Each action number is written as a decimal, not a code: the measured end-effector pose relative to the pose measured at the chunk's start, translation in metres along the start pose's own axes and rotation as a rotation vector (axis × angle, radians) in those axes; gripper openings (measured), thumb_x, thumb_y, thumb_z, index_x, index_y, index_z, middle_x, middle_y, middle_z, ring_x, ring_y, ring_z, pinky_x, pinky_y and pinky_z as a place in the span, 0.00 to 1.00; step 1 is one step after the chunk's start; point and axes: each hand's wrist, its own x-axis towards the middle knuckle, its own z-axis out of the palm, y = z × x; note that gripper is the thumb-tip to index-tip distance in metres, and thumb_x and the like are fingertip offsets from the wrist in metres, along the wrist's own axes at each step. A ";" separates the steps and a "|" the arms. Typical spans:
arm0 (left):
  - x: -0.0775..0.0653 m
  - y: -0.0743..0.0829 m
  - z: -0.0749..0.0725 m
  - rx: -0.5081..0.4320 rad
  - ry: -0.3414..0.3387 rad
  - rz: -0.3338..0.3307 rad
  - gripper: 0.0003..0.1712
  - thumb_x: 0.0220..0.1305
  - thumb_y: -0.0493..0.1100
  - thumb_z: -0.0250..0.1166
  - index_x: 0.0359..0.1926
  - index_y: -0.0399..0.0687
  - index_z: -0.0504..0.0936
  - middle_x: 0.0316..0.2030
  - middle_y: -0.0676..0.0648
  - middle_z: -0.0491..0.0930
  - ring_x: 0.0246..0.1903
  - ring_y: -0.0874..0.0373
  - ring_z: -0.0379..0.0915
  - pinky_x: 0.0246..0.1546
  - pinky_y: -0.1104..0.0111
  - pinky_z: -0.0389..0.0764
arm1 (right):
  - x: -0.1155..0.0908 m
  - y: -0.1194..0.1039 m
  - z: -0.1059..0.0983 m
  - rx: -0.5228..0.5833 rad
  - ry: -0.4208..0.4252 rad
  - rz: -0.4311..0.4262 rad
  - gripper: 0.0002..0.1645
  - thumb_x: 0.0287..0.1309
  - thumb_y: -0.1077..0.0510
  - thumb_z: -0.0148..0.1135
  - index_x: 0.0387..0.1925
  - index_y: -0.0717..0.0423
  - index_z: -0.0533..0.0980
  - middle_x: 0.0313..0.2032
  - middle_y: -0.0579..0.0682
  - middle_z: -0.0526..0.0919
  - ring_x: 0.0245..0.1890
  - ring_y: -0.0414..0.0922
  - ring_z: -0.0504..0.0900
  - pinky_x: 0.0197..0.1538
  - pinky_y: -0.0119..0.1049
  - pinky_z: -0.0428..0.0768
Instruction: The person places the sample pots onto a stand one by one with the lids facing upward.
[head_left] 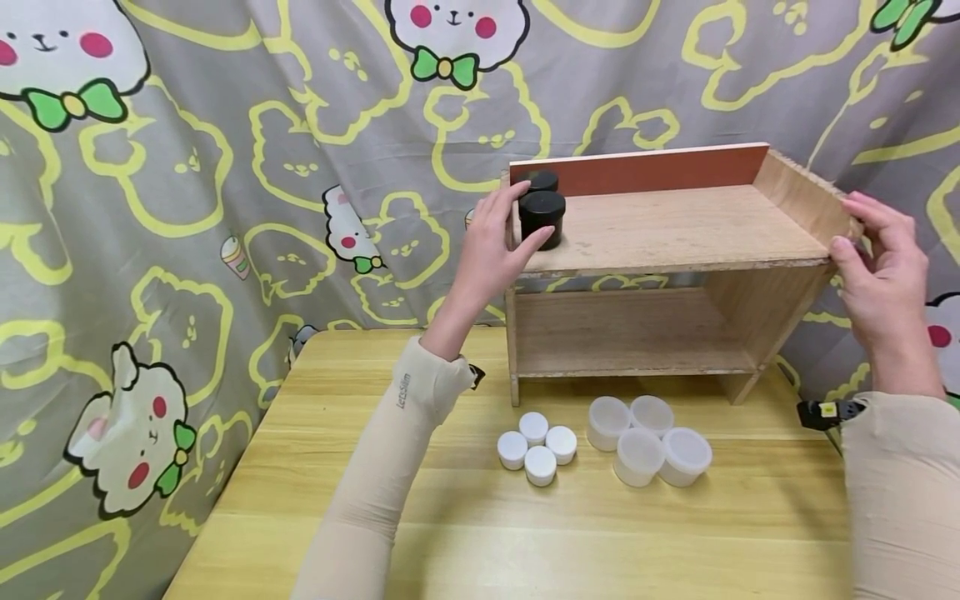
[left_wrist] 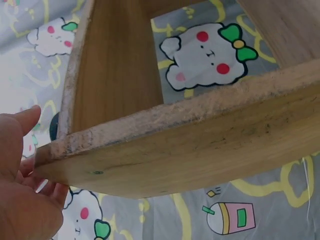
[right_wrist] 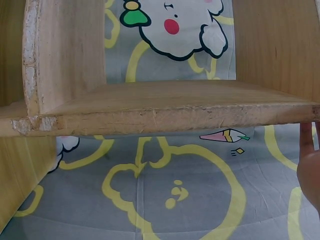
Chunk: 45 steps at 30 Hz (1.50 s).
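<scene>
Left hand (head_left: 487, 237) half-curled round upright black jar (head_left: 542, 215); right hand (head_left: 890, 275) gripping shelf (head_left: 667, 225), whose long axis runs sideways.

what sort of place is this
Likely a curtained-off indoor tabletop set-up: a cartoon-print curtain hangs behind a wood-grain table that bears a wooden shelf unit and small white jars.

Table (head_left: 322, 417) with shelf (head_left: 675, 221), white jars (head_left: 541, 465), translucent tubs (head_left: 639, 457); on shelf, black jars (head_left: 543, 213)
</scene>
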 end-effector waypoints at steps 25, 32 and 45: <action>-0.064 -0.007 -0.008 -0.106 0.144 0.122 0.39 0.69 0.47 0.70 0.76 0.42 0.65 0.72 0.44 0.68 0.72 0.53 0.63 0.73 0.61 0.65 | 0.000 0.000 0.001 -0.002 -0.004 0.006 0.30 0.73 0.70 0.49 0.71 0.45 0.71 0.72 0.37 0.64 0.75 0.39 0.63 0.78 0.31 0.57; -0.093 -0.024 -0.003 -0.117 0.168 0.105 0.39 0.70 0.45 0.68 0.76 0.45 0.64 0.71 0.43 0.69 0.69 0.51 0.65 0.71 0.59 0.68 | 0.000 0.000 0.002 0.004 -0.004 0.007 0.30 0.74 0.69 0.49 0.71 0.45 0.71 0.72 0.37 0.64 0.75 0.40 0.63 0.78 0.31 0.56; -0.147 -0.059 0.011 -0.086 -0.023 -0.024 0.41 0.69 0.48 0.68 0.78 0.47 0.61 0.71 0.42 0.69 0.69 0.46 0.65 0.70 0.49 0.68 | 0.001 -0.001 0.001 0.009 -0.001 0.009 0.31 0.73 0.70 0.49 0.71 0.46 0.72 0.72 0.37 0.64 0.75 0.40 0.63 0.78 0.32 0.57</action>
